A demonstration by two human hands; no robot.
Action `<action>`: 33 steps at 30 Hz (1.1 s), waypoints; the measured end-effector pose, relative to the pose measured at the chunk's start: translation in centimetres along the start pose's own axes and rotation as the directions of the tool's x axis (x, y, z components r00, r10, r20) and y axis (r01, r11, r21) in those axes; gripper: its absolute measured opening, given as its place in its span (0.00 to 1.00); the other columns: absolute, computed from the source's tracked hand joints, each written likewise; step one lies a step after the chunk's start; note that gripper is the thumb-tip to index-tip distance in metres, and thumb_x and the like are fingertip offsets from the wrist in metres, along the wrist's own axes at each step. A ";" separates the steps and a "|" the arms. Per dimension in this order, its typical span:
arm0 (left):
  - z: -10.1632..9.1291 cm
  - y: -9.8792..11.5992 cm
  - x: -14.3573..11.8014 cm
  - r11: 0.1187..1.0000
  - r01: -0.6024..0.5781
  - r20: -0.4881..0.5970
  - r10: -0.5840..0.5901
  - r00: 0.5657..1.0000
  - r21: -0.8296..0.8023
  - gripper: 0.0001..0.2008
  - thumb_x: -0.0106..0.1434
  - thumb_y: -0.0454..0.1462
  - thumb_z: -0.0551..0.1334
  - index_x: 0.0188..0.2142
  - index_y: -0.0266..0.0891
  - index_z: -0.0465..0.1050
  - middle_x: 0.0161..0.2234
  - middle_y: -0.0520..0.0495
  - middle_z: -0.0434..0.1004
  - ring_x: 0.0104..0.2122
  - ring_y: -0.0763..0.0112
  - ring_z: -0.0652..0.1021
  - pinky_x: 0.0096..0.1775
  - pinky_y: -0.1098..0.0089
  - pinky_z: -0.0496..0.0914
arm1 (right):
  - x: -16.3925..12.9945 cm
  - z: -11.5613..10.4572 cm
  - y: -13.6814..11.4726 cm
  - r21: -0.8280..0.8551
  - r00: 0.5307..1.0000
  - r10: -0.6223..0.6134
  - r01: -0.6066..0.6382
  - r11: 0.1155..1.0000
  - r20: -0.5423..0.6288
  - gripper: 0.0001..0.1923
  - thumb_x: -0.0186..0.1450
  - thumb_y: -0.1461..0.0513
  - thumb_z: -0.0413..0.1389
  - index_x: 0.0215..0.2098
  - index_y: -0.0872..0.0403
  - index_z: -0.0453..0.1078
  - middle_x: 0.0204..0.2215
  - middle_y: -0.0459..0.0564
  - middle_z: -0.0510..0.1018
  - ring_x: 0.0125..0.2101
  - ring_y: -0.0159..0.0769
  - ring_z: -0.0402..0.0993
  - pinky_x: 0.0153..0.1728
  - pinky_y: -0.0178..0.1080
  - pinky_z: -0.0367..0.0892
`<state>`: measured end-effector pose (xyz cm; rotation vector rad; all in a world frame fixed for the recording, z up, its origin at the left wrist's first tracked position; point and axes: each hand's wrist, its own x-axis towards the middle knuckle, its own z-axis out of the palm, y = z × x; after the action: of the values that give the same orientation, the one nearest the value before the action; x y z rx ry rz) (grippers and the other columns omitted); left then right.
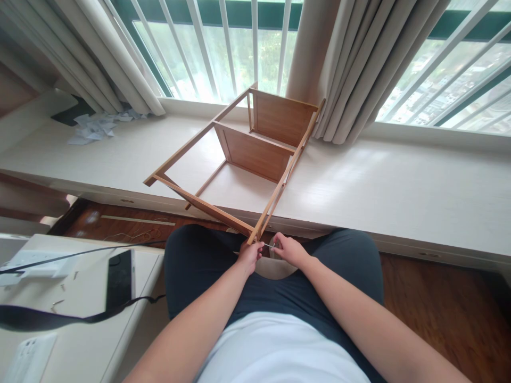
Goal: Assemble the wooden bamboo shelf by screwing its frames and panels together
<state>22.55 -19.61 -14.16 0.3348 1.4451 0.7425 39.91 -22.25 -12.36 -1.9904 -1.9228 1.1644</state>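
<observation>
A white shirt (279,346) fills the bottom of the view, and above it dark trousers (199,266) of someone seated facing a long pale window ledge (399,186). Both forearms reach forward over the lap to the near corner of a bamboo shelf frame (255,149), which lies tipped on its side on the ledge with that corner hanging over the edge toward the knees. The left hand (249,257) is curled around the corner, fingers pressed together in a steadying grip. The right hand (290,250) pinches a small thin metal piece (268,245), a slim tool or fastener as far as I can tell, pointing at the joint. To my eye this is fastening work at that corner; it would go best with the left hand holding the joint square and the piece kept in line with the hole, turned gently so the thin bamboo does not split. A phone (120,279) lies on the white table (88,319) to the left, with a black cable (59,319) across it, and scraps of paper (96,127) sit by the curtain (351,69).
</observation>
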 end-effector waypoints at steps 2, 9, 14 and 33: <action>0.0 0.0 0.1 1.000 -0.001 0.003 0.001 1.000 -0.002 0.21 0.45 0.30 0.77 0.37 0.37 0.72 0.24 0.53 0.74 0.22 0.78 0.74 0.23 0.78 0.62 | 0.0 -0.1 -0.3 -0.058 1.000 0.014 -0.013 0.998 0.015 0.14 0.65 0.54 0.62 0.45 0.50 0.69 0.30 0.45 0.77 0.29 0.33 0.71 0.30 0.33 0.55; 0.0 0.1 0.0 1.000 -0.001 -0.002 0.001 1.000 -0.004 0.20 0.47 0.29 0.75 0.38 0.36 0.71 0.23 0.54 0.73 0.21 0.79 0.73 0.22 0.79 0.61 | -0.1 -0.3 -0.7 -0.063 1.000 0.022 -0.022 0.998 -0.001 0.11 0.67 0.53 0.60 0.42 0.51 0.74 0.32 0.47 0.79 0.29 0.33 0.72 0.30 0.33 0.56; 0.1 0.3 -0.2 1.000 0.005 -0.006 -0.005 1.000 -0.006 0.18 0.49 0.27 0.73 0.38 0.36 0.71 0.22 0.54 0.73 0.21 0.78 0.73 0.22 0.78 0.61 | 0.2 -0.1 -0.5 0.005 1.000 -0.021 0.021 1.000 0.005 0.09 0.67 0.56 0.58 0.35 0.52 0.78 0.30 0.48 0.80 0.29 0.34 0.71 0.31 0.34 0.57; 0.2 0.9 -1.0 1.000 0.027 -0.011 -0.027 1.000 0.013 0.16 0.50 0.27 0.72 0.37 0.37 0.71 0.24 0.54 0.73 0.22 0.79 0.73 0.23 0.77 0.62 | 1.4 1.4 1.0 0.577 0.963 -0.048 -0.118 0.808 0.264 0.21 0.73 0.52 0.46 0.28 0.55 0.69 0.14 0.42 0.67 0.15 0.28 0.59 0.22 0.32 0.57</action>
<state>22.61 -19.57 -12.83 0.3208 1.4627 0.7147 39.70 -21.76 -14.51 -1.5880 -1.3543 1.8445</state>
